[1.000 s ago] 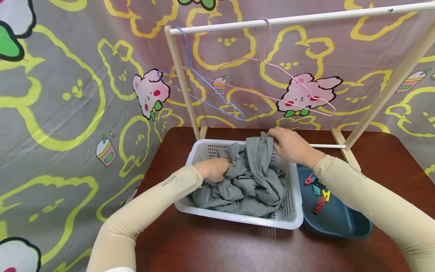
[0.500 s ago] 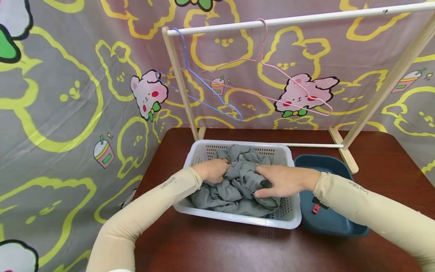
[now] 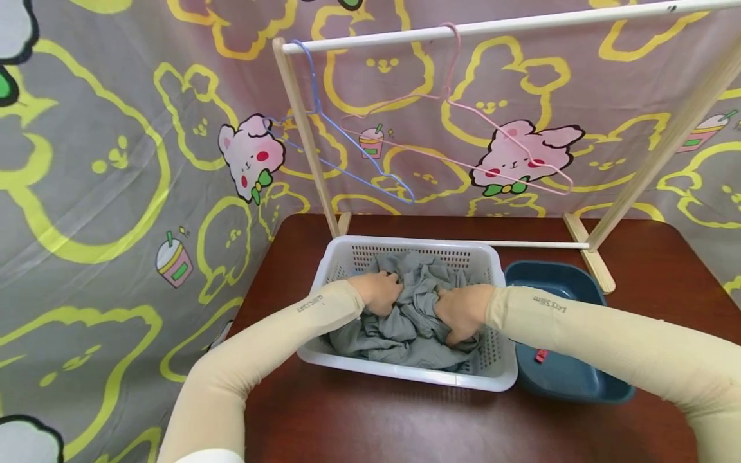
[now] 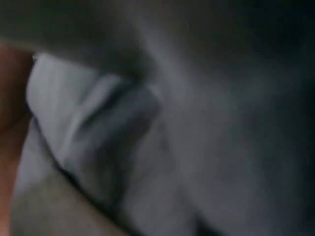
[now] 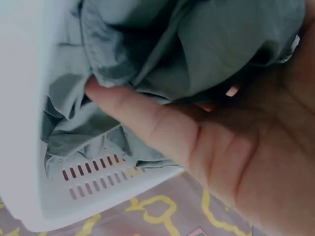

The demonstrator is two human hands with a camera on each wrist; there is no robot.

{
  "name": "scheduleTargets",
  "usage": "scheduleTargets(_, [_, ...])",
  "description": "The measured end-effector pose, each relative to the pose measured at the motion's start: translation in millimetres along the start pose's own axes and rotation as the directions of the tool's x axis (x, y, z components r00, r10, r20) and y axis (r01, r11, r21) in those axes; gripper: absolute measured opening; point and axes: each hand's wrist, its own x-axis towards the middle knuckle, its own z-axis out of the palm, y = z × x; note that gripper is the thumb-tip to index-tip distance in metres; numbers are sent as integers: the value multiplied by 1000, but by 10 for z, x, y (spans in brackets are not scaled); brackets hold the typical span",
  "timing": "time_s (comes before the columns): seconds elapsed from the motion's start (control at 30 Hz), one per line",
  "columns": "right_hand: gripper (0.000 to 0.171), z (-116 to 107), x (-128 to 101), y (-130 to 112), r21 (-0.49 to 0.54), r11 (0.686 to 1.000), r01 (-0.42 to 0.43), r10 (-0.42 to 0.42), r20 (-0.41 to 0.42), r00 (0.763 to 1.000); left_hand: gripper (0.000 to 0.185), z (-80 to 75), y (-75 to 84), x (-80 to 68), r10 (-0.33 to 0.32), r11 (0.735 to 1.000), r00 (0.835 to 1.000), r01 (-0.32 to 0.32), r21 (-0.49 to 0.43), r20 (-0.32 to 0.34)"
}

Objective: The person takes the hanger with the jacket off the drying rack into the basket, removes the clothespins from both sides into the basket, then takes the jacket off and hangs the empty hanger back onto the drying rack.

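A crumpled grey garment [image 3: 413, 321] lies bunched in a white perforated plastic basket [image 3: 405, 374]. My left hand [image 3: 380, 292] reaches into the left part of the pile and grips the cloth, its fingertips sunk among the folds. In the left wrist view, dark, blurred grey cloth [image 4: 98, 113] fills most of the picture. My right hand [image 3: 463, 314] holds the right side of the garment. The right wrist view shows its thumb [image 5: 152, 120] lying along the cloth near a stitched edge, with the other fingers mostly hidden by fabric.
A dark blue tub [image 3: 570, 379] stands against the basket's right side, with a red clothespin [image 3: 541, 355] visible inside. Behind, a rack with a white rail [image 3: 521, 26] carries a blue hanger [image 3: 359, 151] and a pink hanger [image 3: 509, 132]. Patterned curtain encloses the table.
My right hand let go of a raised fold at the basket's back, came down and forward, and now holds cloth at the right. My left hand shifted slightly right within the pile.
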Motion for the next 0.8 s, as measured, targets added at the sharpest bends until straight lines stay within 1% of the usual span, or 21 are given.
scheduleTargets(0.13, [36, -39, 91, -14, -71, 997, 19, -13, 94, 995, 52, 29, 61, 93, -11, 1000, 998, 11, 4, 57])
scheduleTargets(0.2, [29, -45, 150, -19, -102, 994, 30, -14, 148, 989, 51, 39, 88, 117, -19, 1000, 997, 19, 0, 76])
scheduleTargets(0.27, [27, -44, 209, -23, -124, 992, 34, -10, 186, 982, 50, 41, 112, 130, -32, 999, 995, 33, -6, 89])
scheduleTargets(0.43, [28, 20, 319, -40, -175, 984, 10, 29, 218, 975, 49, 36, 200, 149, -68, 998, 992, 67, 14, 106])
scheduleTargets(0.53, [28, 64, 350, -54, -216, 976, -7, 60, 236, 970, 49, 26, 271, 177, -82, 996, 990, 78, 44, 113])
scheduleTargets(0.6, [30, 76, 353, -55, -242, 970, -22, 83, 247, 965, 49, 15, 304, 199, -87, 996, 990, 83, 43, 113])
scheduleTargets(0.7, [38, 37, 323, -36, -206, 978, -41, 92, 248, 964, 49, -25, 290, 199, -68, 997, 992, 65, 35, 104])
scheduleTargets(0.8, [48, -65, 236, 6, -111, 991, -78, 99, 199, 975, 46, -109, 183, 136, -21, 1000, 998, 22, -16, 62])
